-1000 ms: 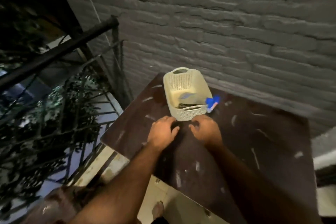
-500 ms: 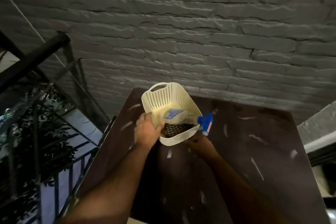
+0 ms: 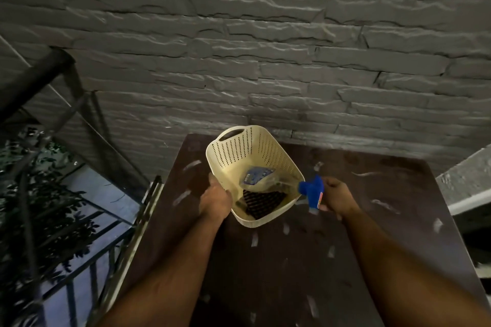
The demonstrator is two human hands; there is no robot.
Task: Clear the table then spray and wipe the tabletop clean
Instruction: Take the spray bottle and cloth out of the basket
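Note:
A cream perforated plastic basket (image 3: 239, 151) is tilted toward me over the dark brown tabletop (image 3: 292, 260). My left hand (image 3: 214, 200) grips its left rim. Inside lie a clear spray bottle (image 3: 261, 180) with a blue label and a dark checked cloth (image 3: 261, 203). The bottle's blue trigger head (image 3: 311, 188) sticks out over the basket's right rim, and my right hand (image 3: 336, 195) grips it there. Pale smears and flecks dot the tabletop.
A grey stone-brick wall (image 3: 265, 61) stands right behind the table. A black metal railing (image 3: 39, 79) and foliage are at the left, past the table's left edge. A pale ledge (image 3: 467, 183) sits at the right.
My left hand moved from the tabletop onto the basket's left rim and tilted the basket. My right hand moved right and took hold of the spray bottle's blue head.

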